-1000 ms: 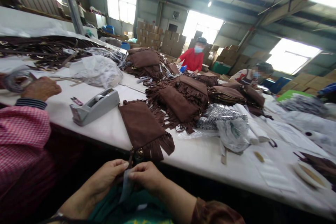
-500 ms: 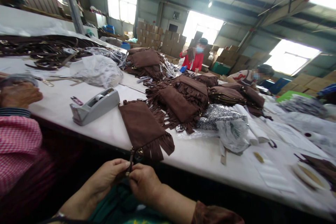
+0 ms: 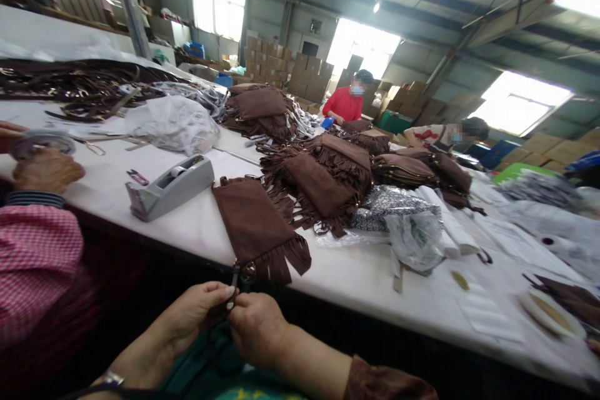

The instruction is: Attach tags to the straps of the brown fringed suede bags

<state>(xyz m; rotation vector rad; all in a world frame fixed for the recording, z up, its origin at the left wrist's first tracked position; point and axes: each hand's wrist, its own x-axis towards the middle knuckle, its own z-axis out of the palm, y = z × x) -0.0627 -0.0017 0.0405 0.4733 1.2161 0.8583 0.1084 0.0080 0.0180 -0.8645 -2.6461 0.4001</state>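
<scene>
A brown fringed bag [image 3: 257,222] lies flat at the table's front edge, its fringe hanging toward me on the right. From its near corner a thin brown strap [image 3: 235,279] runs down past the edge. My left hand [image 3: 199,309] pinches this strap between thumb and fingers. Close against it, my right hand [image 3: 260,328] has its fingers closed at the strap's lower part, near a small metal fitting [image 3: 230,305]. Exactly what the right fingertips grip is partly hidden.
A grey tape dispenser [image 3: 173,190] and small pink snips [image 3: 137,177] sit left of the bag. Brown bags [image 3: 323,181] are piled beyond, beside a plastic-wrapped bundle [image 3: 398,212]. At left, a co-worker's hand [image 3: 47,169] rests by a tape roll [image 3: 42,142]; two people work farther back.
My hands stay at the strap with only slight finger movement. The co-worker's hand at left has moved a little right. The person in red has lowered a brown piece.
</scene>
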